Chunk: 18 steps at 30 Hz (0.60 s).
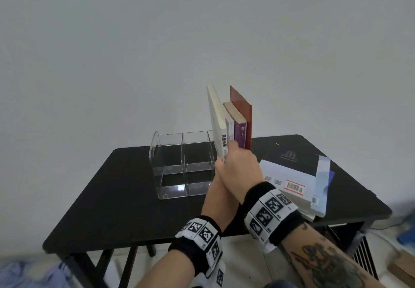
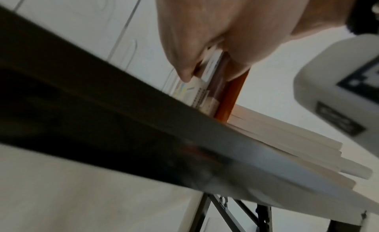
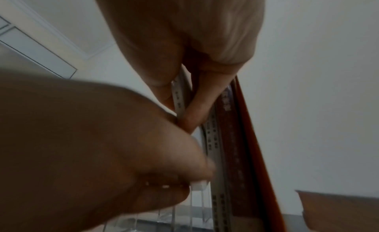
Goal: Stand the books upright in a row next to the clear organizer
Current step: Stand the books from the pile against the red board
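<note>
We are holding a small row of books (image 1: 233, 126) on end at the right side of the clear organizer (image 1: 179, 164), near the back edge of the black bench (image 1: 112, 198), so the task is partly done, as we judge it. Four volumes are standing: a white one (image 1: 216, 119) tilting left against the organizer, a thin pale one, a purple one (image 1: 240, 135) and a tall red-brown one (image 1: 243, 117) at the right end. Our right hand (image 1: 240, 171) is acting as the grip here, its thumb and fingers curling round the lower spines of the standing books; the right wrist view is showing one finger tucked between two of them. Our left hand (image 1: 221, 189) is sitting just below and left of it, pinching the bottom of the white book, as the left wrist view shows. We are still leaving several books lying flat in a loose pile (image 1: 298, 186) toward the right front corner of the bench, with a dark-covered one (image 1: 289, 155) behind the pale top one; these still need standing up. Nothing is lying between the pile and the row, but the row has no support on its right, so we are judging that it may topple once we let go.
</note>
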Motion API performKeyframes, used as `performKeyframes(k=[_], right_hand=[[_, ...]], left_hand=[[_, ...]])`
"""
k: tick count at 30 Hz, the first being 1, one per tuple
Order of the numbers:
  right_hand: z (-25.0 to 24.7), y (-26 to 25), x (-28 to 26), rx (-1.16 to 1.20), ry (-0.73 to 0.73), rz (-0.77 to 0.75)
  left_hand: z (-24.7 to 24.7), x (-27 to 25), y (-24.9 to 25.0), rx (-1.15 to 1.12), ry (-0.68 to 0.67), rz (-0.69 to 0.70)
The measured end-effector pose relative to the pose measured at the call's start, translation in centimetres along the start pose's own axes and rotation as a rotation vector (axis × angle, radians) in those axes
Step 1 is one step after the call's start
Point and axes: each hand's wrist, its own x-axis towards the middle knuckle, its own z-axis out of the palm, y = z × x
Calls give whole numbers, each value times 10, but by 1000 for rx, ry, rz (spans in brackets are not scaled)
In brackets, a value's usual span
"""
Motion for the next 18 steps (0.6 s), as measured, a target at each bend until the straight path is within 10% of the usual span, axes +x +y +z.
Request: performKeyframes(k=[5,18], right_hand=[[1,2,-2,13,27,5],[-3,16,-13,-82,-79,65]], left_hand=[[-6,10,-4,314,-94,27],[-4,22,-5,305,-27,-118]])
